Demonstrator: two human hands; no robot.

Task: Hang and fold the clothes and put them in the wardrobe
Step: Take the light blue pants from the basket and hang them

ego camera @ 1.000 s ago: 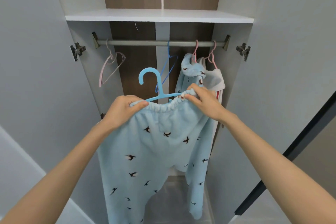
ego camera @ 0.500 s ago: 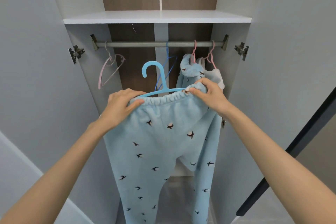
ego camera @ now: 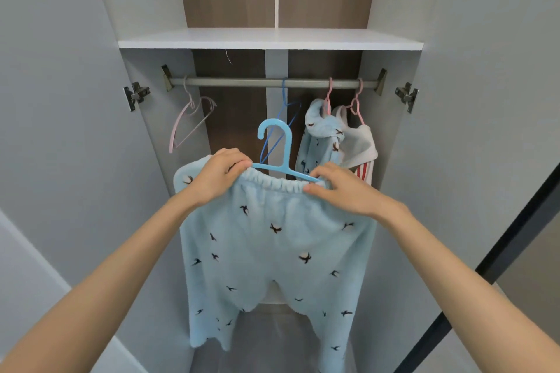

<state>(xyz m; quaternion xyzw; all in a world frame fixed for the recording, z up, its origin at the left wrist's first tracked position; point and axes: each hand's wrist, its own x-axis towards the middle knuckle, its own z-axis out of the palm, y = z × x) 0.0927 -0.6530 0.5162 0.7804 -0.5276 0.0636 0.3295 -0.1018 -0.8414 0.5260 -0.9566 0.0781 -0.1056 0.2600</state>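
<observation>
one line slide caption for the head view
Both hands, left and right, hold blue pyjama trousers on a hanger below the wardrobe rail.

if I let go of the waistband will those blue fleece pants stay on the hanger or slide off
The pants look soft and floppy, legs hanging limp, so they will probably sag. The waistband is elastic and gathered, so it may grip the blue hanger. The hanger looks like smooth plastic, though, so a lopsided waistband could slip.
</observation>
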